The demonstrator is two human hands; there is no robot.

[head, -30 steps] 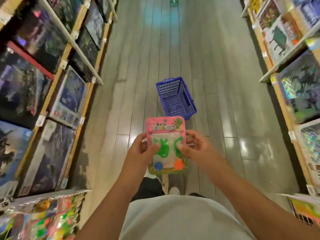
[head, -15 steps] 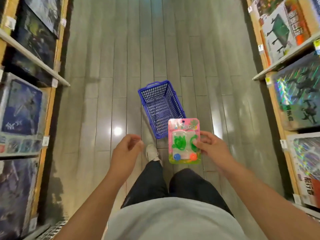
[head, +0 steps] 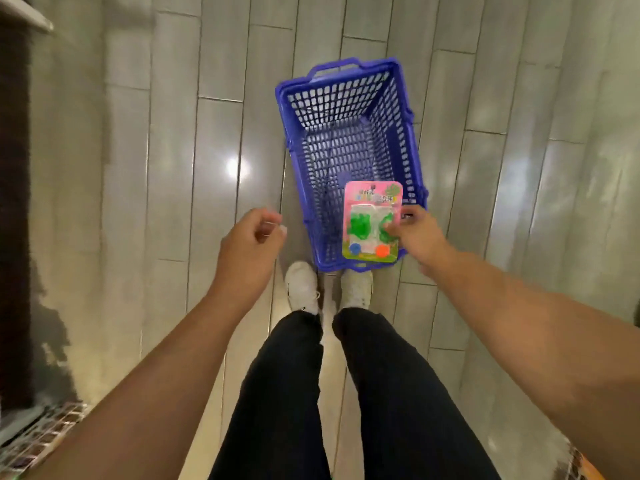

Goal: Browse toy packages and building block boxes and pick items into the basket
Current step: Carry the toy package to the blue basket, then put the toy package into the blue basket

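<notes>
The right hand [head: 417, 233] is pinching the toy package [head: 372, 221] over the blue basket's [head: 349, 95] near right corner; the left hand [head: 252, 233] is hanging loosely curled, holding nothing. Released here, the package risks catching the rim and landing on the floor.

The pink header card of the toy package [head: 373, 221] carries coloured Chinese characters, too blurred to read reliably.

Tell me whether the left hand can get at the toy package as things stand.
Probably yes: the left hand holds nothing, and only open floor separates it from the toy package, which the right hand grips over the blue basket.
</notes>
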